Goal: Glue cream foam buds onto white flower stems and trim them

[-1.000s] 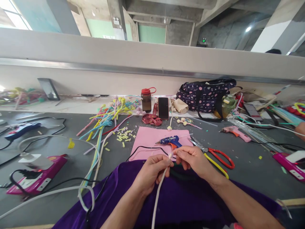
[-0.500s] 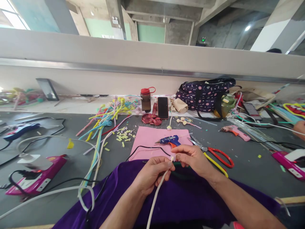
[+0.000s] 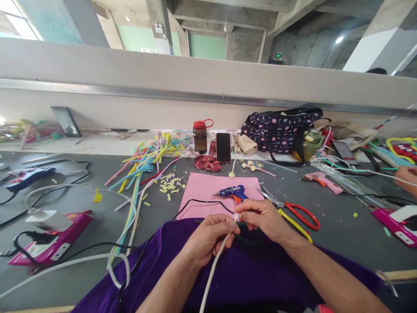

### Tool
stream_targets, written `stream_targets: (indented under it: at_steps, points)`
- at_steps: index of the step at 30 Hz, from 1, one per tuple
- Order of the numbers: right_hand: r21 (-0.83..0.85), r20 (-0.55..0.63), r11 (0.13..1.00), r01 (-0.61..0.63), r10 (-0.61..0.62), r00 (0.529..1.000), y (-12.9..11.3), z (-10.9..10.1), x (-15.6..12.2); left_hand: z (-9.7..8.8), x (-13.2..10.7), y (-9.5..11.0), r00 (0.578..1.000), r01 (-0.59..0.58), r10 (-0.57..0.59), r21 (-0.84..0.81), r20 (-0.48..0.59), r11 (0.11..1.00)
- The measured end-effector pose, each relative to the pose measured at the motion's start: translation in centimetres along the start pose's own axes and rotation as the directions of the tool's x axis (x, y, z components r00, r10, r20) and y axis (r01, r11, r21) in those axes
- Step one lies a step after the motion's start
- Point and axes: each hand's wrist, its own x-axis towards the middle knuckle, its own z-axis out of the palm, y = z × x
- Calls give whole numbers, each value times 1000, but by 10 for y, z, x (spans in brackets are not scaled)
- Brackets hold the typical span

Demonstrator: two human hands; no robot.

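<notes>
My left hand (image 3: 211, 237) pinches a long cream fuzzy stem (image 3: 212, 271), like a chenille stem, just below its upper end. The stem's lower part runs down over the purple cloth on my lap. At its tip sits a small pale bud-like piece (image 3: 236, 217), and my right hand (image 3: 265, 217) has its thumb and fingers closed on it. Part of that piece is hidden by the fingertips. Just beyond my hands a blue glue gun (image 3: 231, 191) lies on a pink sheet (image 3: 195, 191), with scissors (image 3: 302, 213) to its right.
Yellow-green snippets (image 3: 167, 184) and a bundle of coloured stems (image 3: 140, 167) lie left. Power strips (image 3: 70, 230) with cables flank both sides. A bottle (image 3: 200, 139), phone (image 3: 223, 148) and patterned bag (image 3: 283, 130) stand behind. Another person's hand (image 3: 407, 178) is at the far right.
My hands stay together at the stem's tip, with only a slight shift of the fingers. The other person's hand at the far right has moved a little to the left.
</notes>
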Motion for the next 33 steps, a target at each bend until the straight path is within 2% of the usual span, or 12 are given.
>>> stream_targets:
  at_steps: [15, 18, 22, 33]
  points:
    - [23, 16, 1000, -14, 14, 1000, -1, -1, -2, 0, 0, 0, 1000, -21, 21, -14, 7, 1000]
    - [-67, 23, 995, 67, -66, 998, -2, -2, -3, 0, 0, -1, 1000, -20, 20, -17, 6, 1000]
    - [-257, 39, 940, 226, -223, 974, -5, -1, -4, 0, -1, -1, 1000, -17, 17, -10, 9, 1000]
    - [-341, 53, 895, 289, -288, 956, -8, 1, -4, 0, -1, -1, 1000, -26, 26, 31, 5, 999]
